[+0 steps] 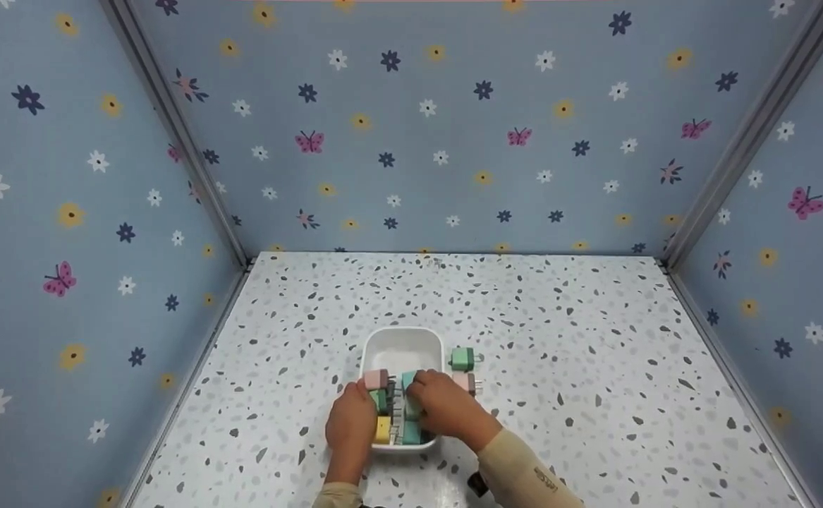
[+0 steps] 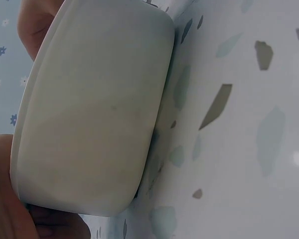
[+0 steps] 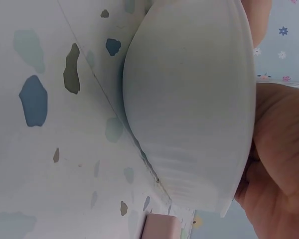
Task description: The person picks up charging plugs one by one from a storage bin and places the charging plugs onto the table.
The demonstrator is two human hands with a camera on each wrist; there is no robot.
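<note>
A white rectangular tub stands on the table with small two-prong plug adapters in it. In the left row are a pink adapter, a green adapter and a yellow adapter; a teal adapter is at the near right. My left hand holds the tub's left rim beside the pink adapter. My right hand reaches over the right rim, fingers curled onto a light-teal adapter in the right row, its fingertips partly hidden. Both wrist views show mainly the tub's outer wall.
Right of the tub, a green adapter and a pink adapter lie on the speckled table, prongs to the right. A small black object sits by the right sleeve. Flowered walls enclose the table on three sides.
</note>
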